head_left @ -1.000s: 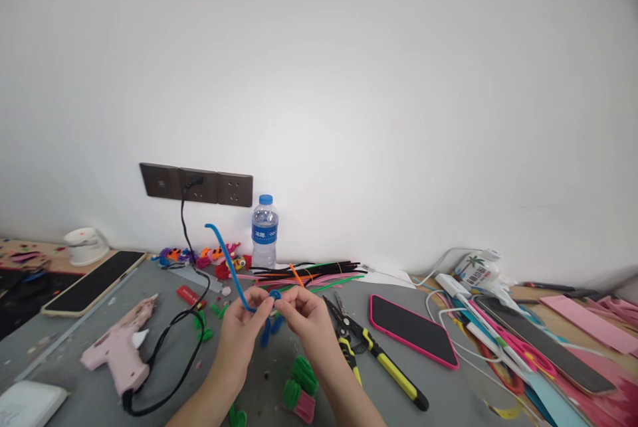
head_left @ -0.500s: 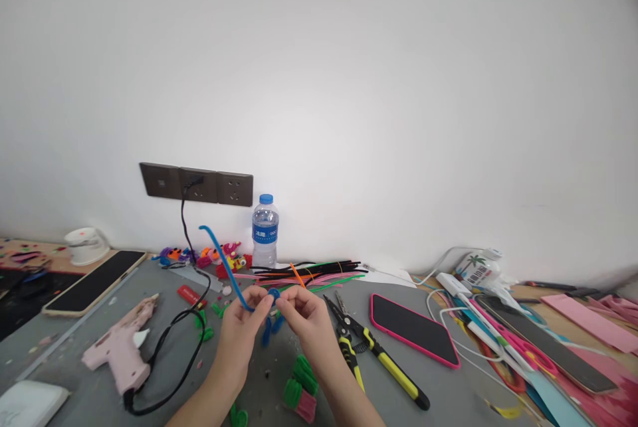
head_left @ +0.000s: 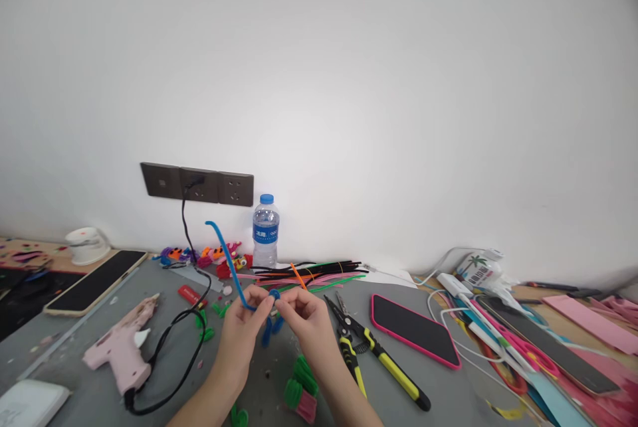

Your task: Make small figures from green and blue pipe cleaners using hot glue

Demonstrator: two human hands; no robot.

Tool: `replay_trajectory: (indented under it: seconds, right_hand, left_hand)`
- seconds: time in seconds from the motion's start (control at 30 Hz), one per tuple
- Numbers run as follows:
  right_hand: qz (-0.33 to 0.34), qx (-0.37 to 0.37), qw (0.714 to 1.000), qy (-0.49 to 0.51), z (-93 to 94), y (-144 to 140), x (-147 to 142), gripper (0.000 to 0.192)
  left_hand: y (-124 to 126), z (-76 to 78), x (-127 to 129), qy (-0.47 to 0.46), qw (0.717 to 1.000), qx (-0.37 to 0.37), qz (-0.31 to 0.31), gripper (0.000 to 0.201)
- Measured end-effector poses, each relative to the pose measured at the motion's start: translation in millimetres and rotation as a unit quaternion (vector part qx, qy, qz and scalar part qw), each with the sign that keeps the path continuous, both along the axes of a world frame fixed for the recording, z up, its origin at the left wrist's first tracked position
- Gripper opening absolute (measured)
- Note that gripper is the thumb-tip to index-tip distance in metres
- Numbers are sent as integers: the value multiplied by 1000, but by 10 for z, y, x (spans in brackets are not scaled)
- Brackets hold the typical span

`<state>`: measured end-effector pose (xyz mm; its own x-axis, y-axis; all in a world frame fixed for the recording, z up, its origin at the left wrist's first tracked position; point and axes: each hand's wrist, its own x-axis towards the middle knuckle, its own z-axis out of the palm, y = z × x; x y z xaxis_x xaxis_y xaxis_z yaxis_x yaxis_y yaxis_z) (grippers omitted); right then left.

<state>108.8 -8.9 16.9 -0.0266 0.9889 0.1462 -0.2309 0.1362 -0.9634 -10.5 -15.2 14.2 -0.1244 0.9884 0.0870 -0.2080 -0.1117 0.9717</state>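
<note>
My left hand and my right hand meet over the grey table, both pinching one blue pipe cleaner. Its long free end rises up and to the left from my left fingers. The other end is curled into a small coil between the fingertips of both hands. Below my hands lie blue bent pieces and a green and pink coiled piece.
A pink glue gun with a black cord lies at left. Yellow-handled pliers and a pink-cased phone lie at right. A water bottle, loose pipe cleaners and small finished figures stand by the wall.
The free end of the blue pipe cleaner has swung slightly left and back. Both hands keep their hold at almost the same spot.
</note>
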Motion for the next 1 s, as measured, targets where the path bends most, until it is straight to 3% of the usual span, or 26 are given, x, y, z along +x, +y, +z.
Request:
replay_trajectory:
  seconds: [0.37, 0.73, 1.0]
  right_hand:
    - [-2, -8, 1000, -3, 4, -3, 4, 27]
    - [12, -29, 999, -5, 37, 2, 49, 30]
    - [16, -34, 999, -11, 62, 6, 43, 30]
  left_hand:
    - [-5, 32, 6, 7, 1000, -2, -8, 38]
    - [-19, 28, -4, -16, 998, -7, -55, 37]
    - [0, -8, -12, 2, 999, 2, -48, 36]
